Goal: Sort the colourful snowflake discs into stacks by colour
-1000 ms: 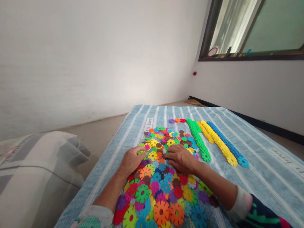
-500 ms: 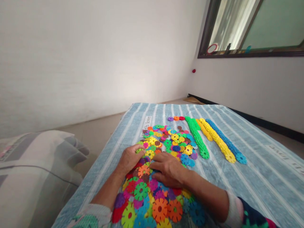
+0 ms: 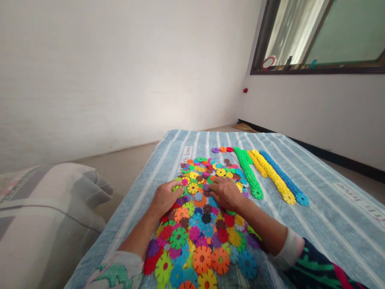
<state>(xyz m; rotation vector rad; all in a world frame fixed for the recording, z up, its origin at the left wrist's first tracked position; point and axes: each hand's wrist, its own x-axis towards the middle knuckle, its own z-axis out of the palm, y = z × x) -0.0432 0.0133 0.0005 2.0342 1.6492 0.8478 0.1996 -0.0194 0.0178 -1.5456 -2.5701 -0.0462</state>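
Observation:
Flower-shaped plastic discs [image 3: 179,237] in many colours lie in a loose, overlapping heap on a striped cloth. My left hand [image 3: 166,197] is at the heap's left edge, with thumb and index finger closed about a yellow-green disc [image 3: 177,188]. Over the right-hand part of the heap is my right hand [image 3: 227,193], palm down, its fingers reaching among the discs near a purple one [image 3: 206,187]. Those fingers look apart and show nothing held; their tips are partly hidden.
To the right lie long overlapping rows of discs: green [image 3: 249,172], yellow [image 3: 273,176] and blue [image 3: 281,178], beside a shorter orange-yellow row [image 3: 260,167]. Purple, orange [image 3: 223,149] and red single discs sit at the far end. A covered, pale bundle [image 3: 54,220] stands left of the cloth-covered surface [image 3: 319,216].
My right hand has moved away and to the right across the heap, uncovering discs in the middle. My left hand has barely moved.

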